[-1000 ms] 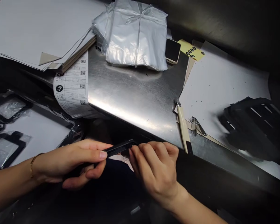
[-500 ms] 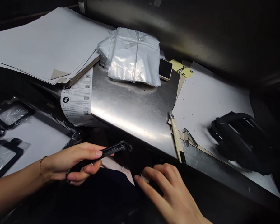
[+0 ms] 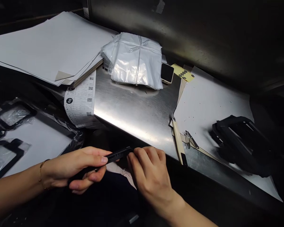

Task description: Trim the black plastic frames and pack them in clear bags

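My left hand [image 3: 85, 168] pinches a black plastic frame [image 3: 118, 154] between thumb and fingers, and one edge of it points to the right. At the far end of that edge my right hand [image 3: 150, 175] is closed over the frame's corner, its fingers curled and hiding that part. The rest of the frame is lost against dark clothing, low in the view. Both hands are in front of the metal bench's [image 3: 130, 104] edge. Just right of them lies a cream-handled knife [image 3: 178, 138], with a nail clipper [image 3: 191, 140] beside it.
Several black frames [image 3: 243, 142] are piled on white sheets [image 3: 210, 101] at right. Bundled clear bags [image 3: 137, 63], a small dark-screened device [image 3: 167, 73] and a yellow sticker sheet [image 3: 183, 73] sit further back. A paper stack [image 3: 47, 47] and bagged frames [image 3: 14, 115] are at left.
My right hand has moved up and left, from below the frame's end onto its corner. The left hand keeps its hold, with the frame turned slightly.
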Demonstrator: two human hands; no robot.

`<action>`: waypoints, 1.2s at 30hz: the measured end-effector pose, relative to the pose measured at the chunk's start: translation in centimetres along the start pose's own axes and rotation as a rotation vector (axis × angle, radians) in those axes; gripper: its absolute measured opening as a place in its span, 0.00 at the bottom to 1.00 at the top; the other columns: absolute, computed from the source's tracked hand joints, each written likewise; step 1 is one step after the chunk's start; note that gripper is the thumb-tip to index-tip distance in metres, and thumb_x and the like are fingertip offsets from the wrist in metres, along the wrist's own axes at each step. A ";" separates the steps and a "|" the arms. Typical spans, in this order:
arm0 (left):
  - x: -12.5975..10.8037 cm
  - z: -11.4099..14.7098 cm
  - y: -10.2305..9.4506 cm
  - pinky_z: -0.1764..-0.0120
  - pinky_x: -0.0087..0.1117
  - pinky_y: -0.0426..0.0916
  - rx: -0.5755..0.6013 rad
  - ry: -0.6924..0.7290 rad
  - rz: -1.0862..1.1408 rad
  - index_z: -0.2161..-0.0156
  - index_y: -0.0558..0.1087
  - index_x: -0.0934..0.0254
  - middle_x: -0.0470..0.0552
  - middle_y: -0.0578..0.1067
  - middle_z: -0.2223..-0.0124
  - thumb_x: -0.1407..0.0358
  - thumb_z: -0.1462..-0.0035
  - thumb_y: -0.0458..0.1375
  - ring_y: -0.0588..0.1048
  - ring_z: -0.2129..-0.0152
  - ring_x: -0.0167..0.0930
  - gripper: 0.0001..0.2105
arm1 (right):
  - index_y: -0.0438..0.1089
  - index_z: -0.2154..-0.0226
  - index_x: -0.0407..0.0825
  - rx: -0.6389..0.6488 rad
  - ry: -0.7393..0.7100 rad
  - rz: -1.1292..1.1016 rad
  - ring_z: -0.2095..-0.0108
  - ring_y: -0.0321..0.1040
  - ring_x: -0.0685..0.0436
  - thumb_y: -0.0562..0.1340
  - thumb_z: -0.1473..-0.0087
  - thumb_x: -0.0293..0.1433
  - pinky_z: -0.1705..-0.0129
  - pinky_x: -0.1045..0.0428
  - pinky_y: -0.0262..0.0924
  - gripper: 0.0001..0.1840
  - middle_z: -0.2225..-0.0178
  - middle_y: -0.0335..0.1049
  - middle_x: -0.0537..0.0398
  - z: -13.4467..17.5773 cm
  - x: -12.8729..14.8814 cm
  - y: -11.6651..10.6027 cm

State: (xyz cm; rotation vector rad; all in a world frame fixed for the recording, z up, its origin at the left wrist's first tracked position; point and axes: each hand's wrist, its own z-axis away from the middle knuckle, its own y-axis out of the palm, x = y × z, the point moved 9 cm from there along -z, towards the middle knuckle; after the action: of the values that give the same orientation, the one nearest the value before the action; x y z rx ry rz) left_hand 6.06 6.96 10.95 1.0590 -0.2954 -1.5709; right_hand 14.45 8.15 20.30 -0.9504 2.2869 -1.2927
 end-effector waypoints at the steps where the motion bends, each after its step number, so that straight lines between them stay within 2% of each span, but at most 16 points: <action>1: 0.0 0.0 0.0 0.90 0.14 0.53 -0.003 -0.001 0.003 0.61 0.66 0.66 0.40 0.64 0.80 0.64 0.40 0.48 0.54 0.95 0.14 0.08 | 0.70 0.77 0.38 -0.003 0.001 0.005 0.74 0.54 0.43 0.55 0.51 0.15 0.73 0.49 0.43 0.10 0.79 0.62 0.48 0.1 0.1 0.2; 6: 0.2 -0.1 -0.3 0.90 0.15 0.53 -0.019 -0.008 -0.004 0.63 0.66 0.66 0.40 0.64 0.80 0.63 0.40 0.48 0.54 0.95 0.14 0.08 | 0.67 0.78 0.39 -0.003 0.069 -0.087 0.73 0.53 0.45 0.55 0.49 0.17 0.72 0.49 0.45 0.10 0.78 0.62 0.49 0.4 -0.1 0.9; 10: 0.2 0.1 -0.4 0.91 0.14 0.51 0.008 0.008 -0.005 0.62 0.66 0.66 0.40 0.64 0.80 0.62 0.40 0.48 0.54 0.95 0.14 0.09 | 0.65 0.77 0.43 0.129 0.059 -0.373 0.73 0.55 0.48 0.53 0.47 0.22 0.68 0.49 0.53 0.10 0.77 0.61 0.54 1.1 0.2 0.4; 13: 0.2 0.1 -0.4 0.91 0.14 0.51 0.016 0.005 0.014 0.59 0.65 0.65 0.40 0.64 0.80 0.63 0.40 0.48 0.54 0.95 0.14 0.09 | 0.63 0.79 0.44 0.183 0.069 -0.513 0.74 0.54 0.49 0.54 0.45 0.24 0.67 0.48 0.54 0.12 0.77 0.60 0.55 2.1 -0.1 -0.5; 15: 0.2 0.1 -0.4 0.90 0.14 0.51 0.019 -0.003 0.016 0.58 0.65 0.66 0.40 0.64 0.80 0.63 0.39 0.47 0.54 0.94 0.14 0.09 | 0.65 0.78 0.43 0.109 0.112 -0.479 0.74 0.54 0.49 0.56 0.45 0.23 0.69 0.48 0.53 0.11 0.77 0.61 0.53 2.5 -1.0 -1.4; 17: 0.0 0.0 -0.2 0.90 0.15 0.51 0.027 -0.003 0.011 0.58 0.66 0.66 0.40 0.63 0.80 0.63 0.39 0.47 0.54 0.94 0.14 0.10 | 0.68 0.71 0.40 0.009 0.129 -0.361 0.73 0.55 0.48 0.57 0.48 0.19 0.71 0.49 0.52 0.05 0.75 0.62 0.50 2.5 -1.6 -2.1; 20: -0.1 -0.1 0.3 0.90 0.15 0.50 0.040 -0.013 0.002 0.57 0.66 0.66 0.40 0.63 0.80 0.63 0.39 0.47 0.53 0.94 0.14 0.10 | 0.69 0.66 0.36 -0.069 0.098 -0.180 0.72 0.57 0.46 0.60 0.52 0.16 0.72 0.48 0.52 0.07 0.74 0.63 0.48 2.0 -1.5 -2.3; 23: -0.1 -0.2 0.6 0.90 0.15 0.50 0.040 -0.020 -0.013 0.55 0.65 0.66 0.40 0.63 0.79 0.64 0.39 0.47 0.54 0.94 0.14 0.11 | 0.70 0.69 0.35 -0.055 0.065 -0.101 0.72 0.57 0.45 0.61 0.53 0.17 0.72 0.48 0.50 0.05 0.75 0.65 0.47 1.2 -1.1 -1.6; 26: -0.1 -0.1 0.6 0.90 0.15 0.49 0.026 -0.022 -0.025 0.54 0.64 0.65 0.40 0.63 0.80 0.64 0.39 0.46 0.53 0.94 0.15 0.11 | 0.70 0.73 0.36 -0.030 0.046 -0.066 0.73 0.56 0.45 0.58 0.52 0.15 0.72 0.48 0.48 0.06 0.76 0.65 0.47 0.6 -0.7 -1.0; 31: 0.1 0.1 0.4 0.90 0.15 0.50 0.003 -0.024 -0.046 0.64 0.65 0.65 0.38 0.62 0.80 0.62 0.40 0.47 0.53 0.94 0.14 0.09 | 0.70 0.75 0.36 -0.018 -0.001 -0.011 0.74 0.55 0.44 0.54 0.51 0.15 0.72 0.48 0.46 0.11 0.77 0.65 0.47 0.5 0.1 -0.2; 36: 0.3 0.0 0.0 0.90 0.15 0.52 -0.001 -0.030 -0.052 0.65 0.65 0.65 0.39 0.63 0.80 0.62 0.40 0.47 0.54 0.94 0.14 0.09 | 0.68 0.77 0.37 -0.022 0.034 -0.049 0.74 0.53 0.45 0.54 0.51 0.16 0.72 0.48 0.44 0.10 0.78 0.63 0.48 0.7 -0.2 0.6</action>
State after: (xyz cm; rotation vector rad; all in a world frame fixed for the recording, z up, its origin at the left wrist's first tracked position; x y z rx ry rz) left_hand 6.11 6.69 10.83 1.0502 -0.2898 -1.6343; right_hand 14.76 8.05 19.47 -1.0050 2.3215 -1.3161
